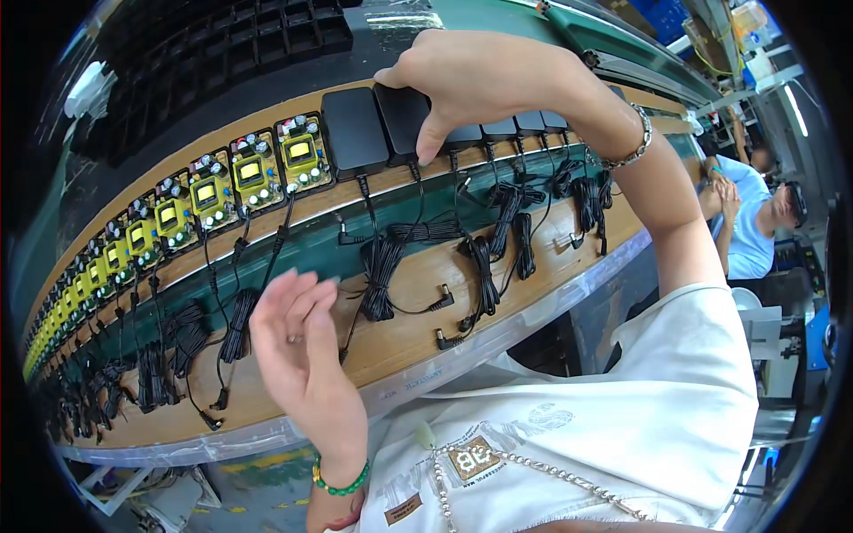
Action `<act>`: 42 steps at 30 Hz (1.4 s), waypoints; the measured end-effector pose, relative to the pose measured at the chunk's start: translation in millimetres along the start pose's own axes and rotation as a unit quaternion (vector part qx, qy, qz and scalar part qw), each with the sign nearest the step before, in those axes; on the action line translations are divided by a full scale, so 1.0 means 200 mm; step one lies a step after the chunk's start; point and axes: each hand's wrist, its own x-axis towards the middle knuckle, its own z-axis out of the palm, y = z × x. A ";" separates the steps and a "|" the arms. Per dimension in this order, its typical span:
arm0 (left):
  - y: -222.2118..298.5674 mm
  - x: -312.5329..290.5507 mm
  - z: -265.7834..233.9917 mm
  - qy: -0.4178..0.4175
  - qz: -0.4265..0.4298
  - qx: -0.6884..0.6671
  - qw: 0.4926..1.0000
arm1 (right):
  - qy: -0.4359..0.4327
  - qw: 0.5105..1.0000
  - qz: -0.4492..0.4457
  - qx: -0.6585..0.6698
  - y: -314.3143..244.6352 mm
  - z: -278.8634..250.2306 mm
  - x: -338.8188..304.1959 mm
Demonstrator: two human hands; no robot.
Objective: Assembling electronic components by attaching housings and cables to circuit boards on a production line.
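My right hand point(444, 84) reaches across from the right, fingers over the top and thumb on the near side of a black power adapter point(399, 123) standing in the row. Directly left of it is another black adapter point(355, 133), whose cord drops toward me. My left hand point(302, 342) hovers over the near edge of the bench, fingers loosely bent and apart, with nothing visible in it. Beside that hand lie bundled black cords point(240, 324), and a tied cord bundle point(379, 280) rests to its right.
Several uncovered circuit boards point(302, 155) with yellow transformers run along the row to the far left. Barrel plugs point(442, 298) and more cord bundles lie on the wooden bench point(555, 249). A black gridded tray point(240, 44) sits behind. Another person point(751, 213) is at the right.
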 end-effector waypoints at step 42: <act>0.12 0.06 0.10 -0.189 -0.158 -0.445 0.861 | 0.432 0.859 -0.228 0.150 -0.35 0.07 -0.43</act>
